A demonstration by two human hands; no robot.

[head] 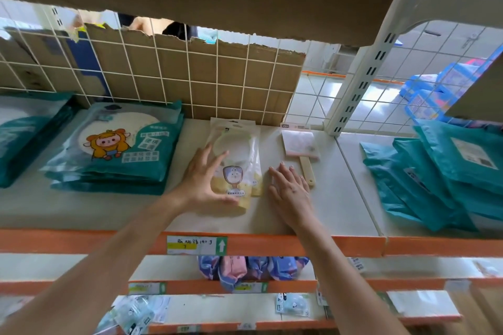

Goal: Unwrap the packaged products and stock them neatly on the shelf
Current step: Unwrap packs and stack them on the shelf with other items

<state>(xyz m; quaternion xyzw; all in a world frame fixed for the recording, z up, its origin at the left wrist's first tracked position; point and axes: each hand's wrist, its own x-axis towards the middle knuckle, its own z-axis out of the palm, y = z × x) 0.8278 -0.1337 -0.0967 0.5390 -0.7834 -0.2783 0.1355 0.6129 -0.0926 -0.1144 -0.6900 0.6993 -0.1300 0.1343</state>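
Head view.
A: Your left hand is spread wide at centre frame, fingers over the left edge of the yellow-and-clear packs, thumb along their lower end.
B: And your right hand lies flat on the shelf, fingers straight and close together, just right of those packs. I can't tell if it touches them.
A: The packs lie flat mid-shelf, hang-hole end toward the cardboard at the back.
B: Left of frame, a stack of teal cartoon packs. Beside your right hand, a pink square item with a cream handle. Far right, teal bags, overlapping.
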